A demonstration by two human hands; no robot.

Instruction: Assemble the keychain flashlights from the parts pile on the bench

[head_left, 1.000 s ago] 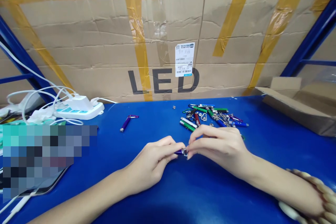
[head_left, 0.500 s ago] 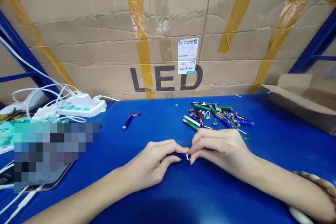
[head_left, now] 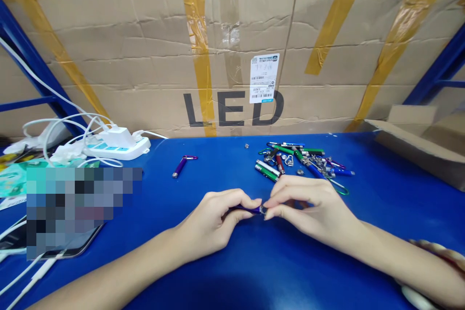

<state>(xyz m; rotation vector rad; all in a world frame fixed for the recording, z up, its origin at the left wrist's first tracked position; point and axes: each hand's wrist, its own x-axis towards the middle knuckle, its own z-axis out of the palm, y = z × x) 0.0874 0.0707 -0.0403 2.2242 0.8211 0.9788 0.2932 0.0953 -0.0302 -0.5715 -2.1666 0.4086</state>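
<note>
Near the middle of the blue table, my left hand (head_left: 214, 220) is closed around a slim dark blue-purple keychain flashlight (head_left: 256, 210), its body mostly hidden by the fingers. The silver end of the tube points right. There, my right hand (head_left: 316, 206) pinches a small silver metal piece (head_left: 263, 209) between thumb and fingertips at the tube's tip. Whether that piece is attached to the tube, I cannot tell. A purple flashlight (head_left: 182, 166) with a carabiner clip lies farther back, to the left of both hands.
Behind my right hand lies a pile of coloured flashlights (head_left: 305, 157) with carabiners and small metal parts. On the left are a white power strip (head_left: 123, 149), cables and a phone (head_left: 82, 247). An open cardboard box (head_left: 421, 147) stands at right; a large taped carton (head_left: 152, 68) backs the table.
The right thumb and fingertips have shifted slightly at the tube's tip, so the silver end shows less. Both hands stay together at the flashlight. The whole view has moved a little.
</note>
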